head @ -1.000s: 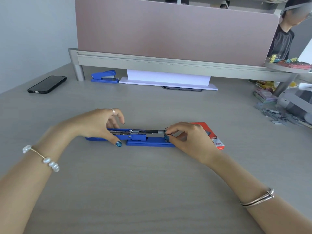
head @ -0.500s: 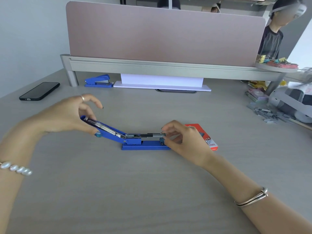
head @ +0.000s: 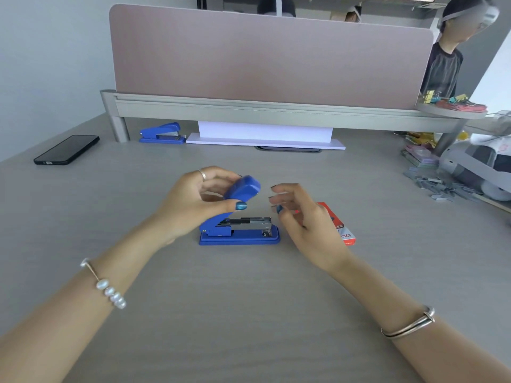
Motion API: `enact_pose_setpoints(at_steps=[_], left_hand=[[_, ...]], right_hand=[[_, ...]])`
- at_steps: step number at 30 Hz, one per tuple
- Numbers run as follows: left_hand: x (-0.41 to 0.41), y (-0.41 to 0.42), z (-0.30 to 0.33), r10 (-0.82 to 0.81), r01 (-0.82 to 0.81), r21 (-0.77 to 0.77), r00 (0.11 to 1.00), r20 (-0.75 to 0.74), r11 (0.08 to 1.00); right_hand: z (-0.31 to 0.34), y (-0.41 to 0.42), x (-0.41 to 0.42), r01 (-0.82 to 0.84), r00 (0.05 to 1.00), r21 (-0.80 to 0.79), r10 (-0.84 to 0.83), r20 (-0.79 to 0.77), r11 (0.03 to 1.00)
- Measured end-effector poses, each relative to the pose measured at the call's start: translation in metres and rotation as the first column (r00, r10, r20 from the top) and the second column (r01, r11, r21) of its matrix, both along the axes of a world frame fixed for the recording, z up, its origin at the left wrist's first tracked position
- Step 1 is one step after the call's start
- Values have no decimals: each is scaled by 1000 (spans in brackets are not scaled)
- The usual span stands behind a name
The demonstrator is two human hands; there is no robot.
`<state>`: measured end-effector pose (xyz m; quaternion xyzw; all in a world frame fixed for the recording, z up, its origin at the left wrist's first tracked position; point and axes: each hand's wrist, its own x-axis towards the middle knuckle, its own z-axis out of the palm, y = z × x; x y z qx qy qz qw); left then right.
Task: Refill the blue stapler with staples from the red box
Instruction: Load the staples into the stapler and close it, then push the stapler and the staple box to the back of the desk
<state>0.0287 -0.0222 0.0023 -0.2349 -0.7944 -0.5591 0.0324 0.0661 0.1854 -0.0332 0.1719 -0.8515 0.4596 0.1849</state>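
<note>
The blue stapler [head: 239, 233] stands on the grey desk, its base flat and its metal staple channel exposed. Its blue top cover is tilted up at an angle over the channel. My left hand [head: 199, 201] grips that cover between thumb and fingers. My right hand [head: 300, 217] hovers just right of the stapler's front end, fingers loosely curled and apart, holding nothing. The red staple box [head: 341, 229] lies on the desk behind my right hand, partly hidden by it.
A second blue stapler [head: 163, 133] sits at the back left beside a white paper stack [head: 265, 136]. A black phone [head: 66, 149] lies far left. Loose staples [head: 439, 186] and clutter fill the right edge. A pink divider [head: 265, 53] closes the back; a person stands behind it.
My left hand has swung the stapler's cover from flat open on the left up and over toward the channel. My right hand has let go of the stapler's front end and drawn back.
</note>
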Motion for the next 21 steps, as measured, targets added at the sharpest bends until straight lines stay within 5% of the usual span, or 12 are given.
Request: enact_pose_setpoints(at_steps=[11, 21], left_hand=[[1, 16, -22, -59, 46, -192, 997, -58, 980], [2, 17, -27, -61, 25, -256, 989, -132, 966]], right_hand=[[0, -5, 3, -32, 983, 231, 73, -169, 973], [-2, -4, 3, -3, 990, 179, 28, -137, 984]])
